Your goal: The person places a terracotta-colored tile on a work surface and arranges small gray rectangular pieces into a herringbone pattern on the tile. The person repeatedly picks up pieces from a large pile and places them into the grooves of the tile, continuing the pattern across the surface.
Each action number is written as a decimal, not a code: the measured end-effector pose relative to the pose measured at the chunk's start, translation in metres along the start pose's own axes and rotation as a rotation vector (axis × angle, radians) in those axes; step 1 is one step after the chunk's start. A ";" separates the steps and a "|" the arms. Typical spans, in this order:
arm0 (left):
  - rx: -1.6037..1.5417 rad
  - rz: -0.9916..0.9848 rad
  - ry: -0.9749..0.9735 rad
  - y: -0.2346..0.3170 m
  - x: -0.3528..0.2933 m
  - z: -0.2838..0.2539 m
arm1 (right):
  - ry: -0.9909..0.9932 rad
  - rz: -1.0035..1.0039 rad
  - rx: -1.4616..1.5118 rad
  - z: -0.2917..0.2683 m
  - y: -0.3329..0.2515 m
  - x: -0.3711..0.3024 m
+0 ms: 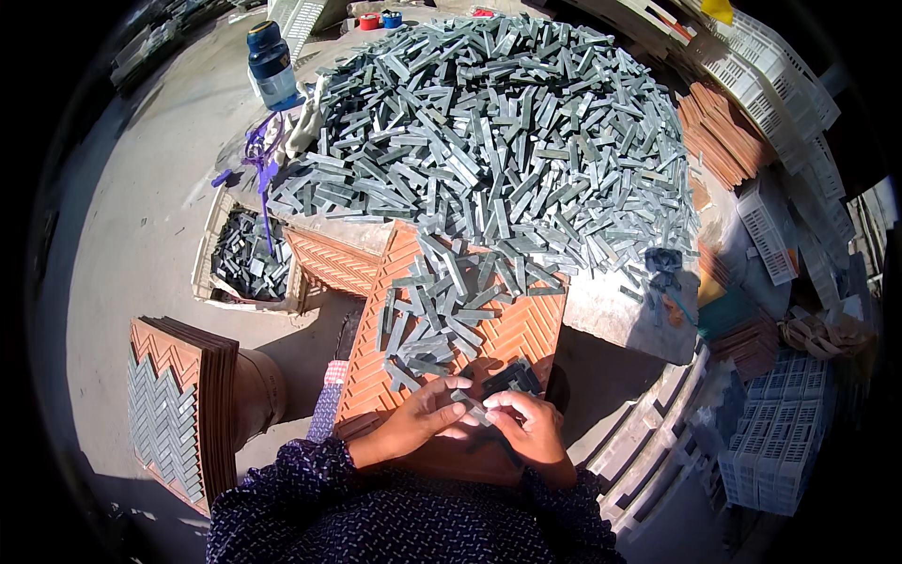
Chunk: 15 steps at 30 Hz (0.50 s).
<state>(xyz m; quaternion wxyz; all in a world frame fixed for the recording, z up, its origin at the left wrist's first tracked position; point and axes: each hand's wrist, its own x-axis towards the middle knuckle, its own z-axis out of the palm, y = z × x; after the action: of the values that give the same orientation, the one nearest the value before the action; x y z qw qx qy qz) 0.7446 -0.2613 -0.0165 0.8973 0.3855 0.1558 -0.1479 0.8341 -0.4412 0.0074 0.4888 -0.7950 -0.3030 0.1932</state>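
My left hand (pixel 418 421) pinches one end of a small grey stone strip (pixel 470 407) between thumb and fingers. At the strip's other end, my right hand (pixel 528 425) is closed with its thumb and fingertips on it. Just past the right fingers sit several darker strips (pixel 512 378); whether they are held or lie on the board I cannot tell. Beneath both hands is an orange board with herringbone grooves (pixel 536 331). Loose grey strips (pixel 451 282) cover its middle and far part.
A large heap of grey strips (pixel 507 122) fills the table beyond. Left stand a crate of strips (pixel 202 254), a bottle (pixel 271 70) and stacked boards, the front one partly filled (pixel 164 404). Right are plastic crates (pixel 775 432), more orange boards (pixel 723 136) and a slatted pallet (pixel 648 442).
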 end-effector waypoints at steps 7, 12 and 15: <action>-0.170 0.418 0.513 0.075 -0.031 -0.162 | 0.080 0.100 0.114 -0.004 0.032 0.014; -0.083 0.864 0.629 0.153 -0.052 -0.221 | 0.192 -0.264 -0.187 0.003 0.046 0.063; 0.267 0.684 0.611 0.120 -0.032 -0.158 | 0.202 -0.339 -0.329 0.011 0.051 0.100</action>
<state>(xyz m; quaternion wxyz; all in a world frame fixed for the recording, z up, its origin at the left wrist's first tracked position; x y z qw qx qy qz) 0.7360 -0.0616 -0.0299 0.7502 0.5525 0.2563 0.2572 0.9164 -0.3840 -0.0448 0.4059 -0.8170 -0.4090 -0.0238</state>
